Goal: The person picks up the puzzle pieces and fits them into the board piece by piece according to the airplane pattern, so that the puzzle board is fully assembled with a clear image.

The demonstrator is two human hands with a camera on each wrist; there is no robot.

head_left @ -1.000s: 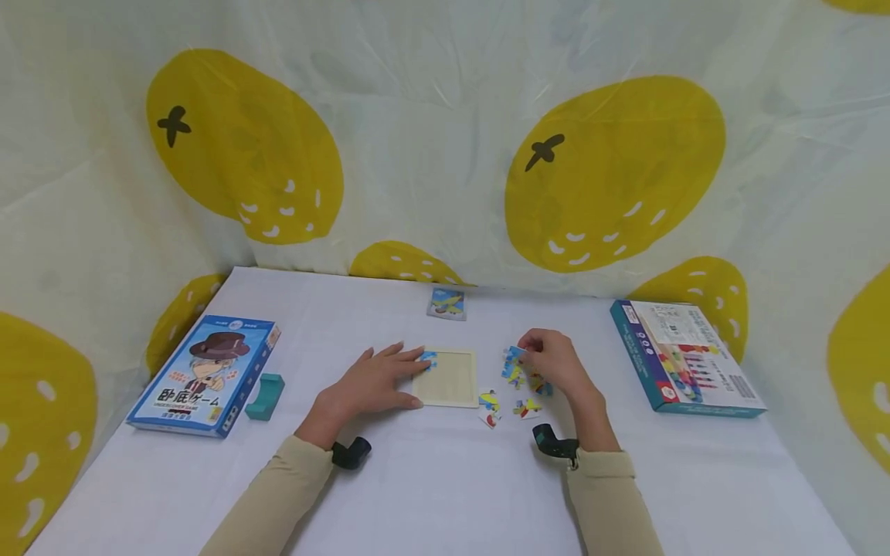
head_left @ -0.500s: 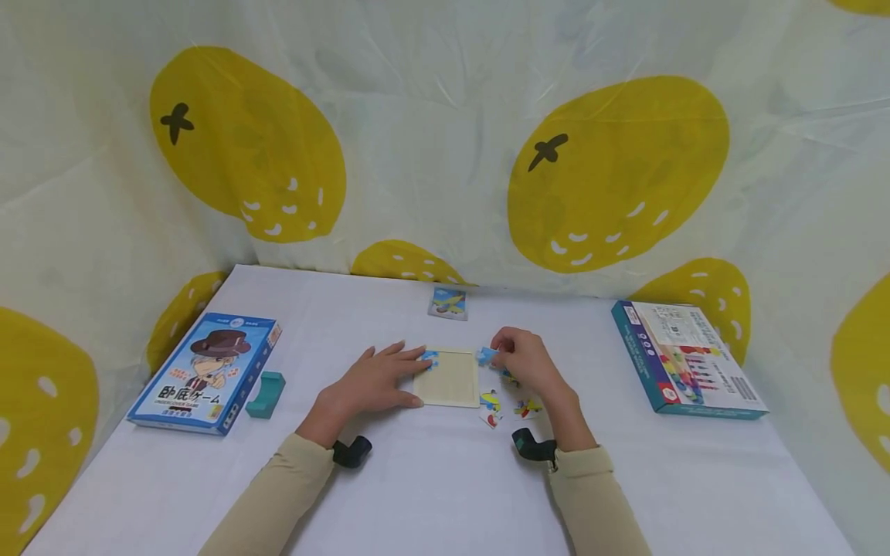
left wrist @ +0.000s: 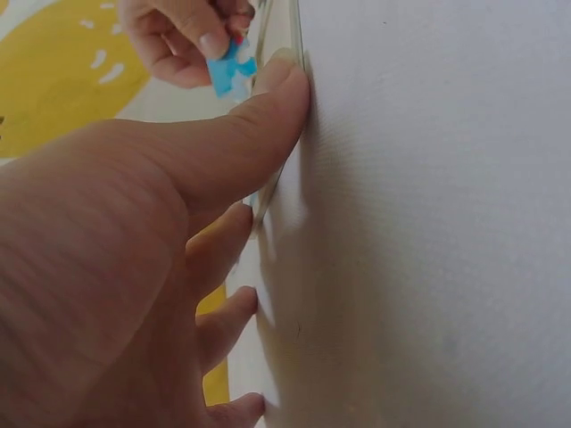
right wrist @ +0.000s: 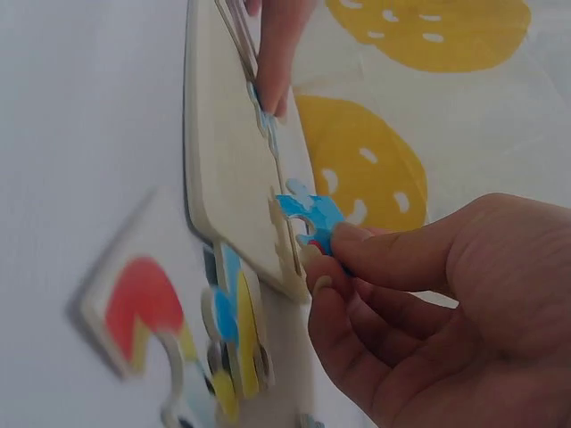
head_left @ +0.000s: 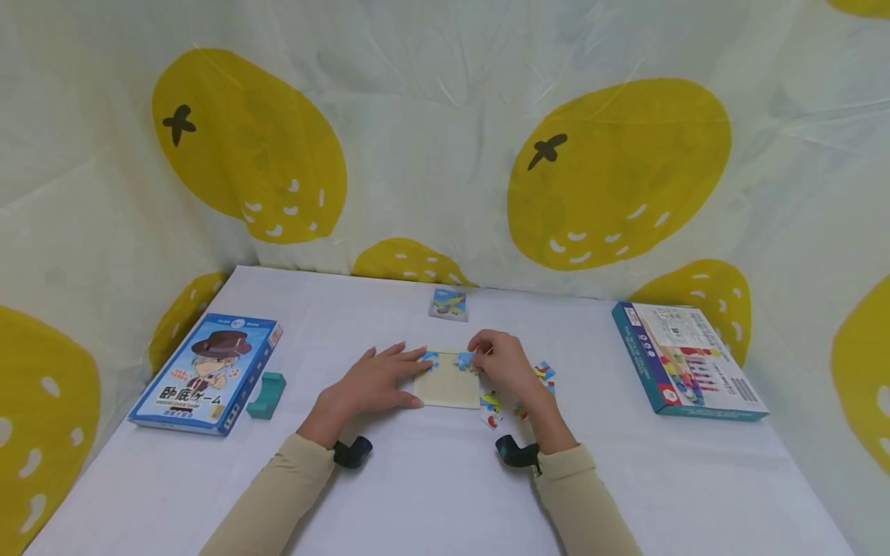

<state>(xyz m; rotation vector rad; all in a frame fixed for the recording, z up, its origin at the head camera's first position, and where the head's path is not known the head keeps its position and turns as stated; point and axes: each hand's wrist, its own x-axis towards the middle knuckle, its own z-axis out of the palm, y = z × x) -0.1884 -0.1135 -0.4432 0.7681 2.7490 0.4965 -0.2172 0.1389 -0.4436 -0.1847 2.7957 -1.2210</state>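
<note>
A shallow pale wooden puzzle tray (head_left: 445, 392) lies mid-table, with a blue puzzle piece (head_left: 432, 360) in its top left corner. My left hand (head_left: 371, 384) rests along the tray's left side with fingers spread, one fingertip by that piece and the thumb on the rim, seen close in the left wrist view. Between thumb and fingers my right hand (head_left: 506, 364) pinches another blue puzzle piece (right wrist: 308, 214), tilted over the tray's top right corner. Loose puzzle pieces (head_left: 490, 405) lie right of the tray, some partly hidden by the right hand and wrist.
A small picture card (head_left: 449, 304) of the design lies behind the tray. To the left are a blue game box (head_left: 202, 374) and a teal notched block (head_left: 266, 395). Another box (head_left: 695, 359) lies at the right. A patterned curtain (head_left: 424, 154) hangs behind the table.
My right hand has moved left from the loose pieces to the tray's top right corner, carrying the blue puzzle piece. The left hand has stayed in place.
</note>
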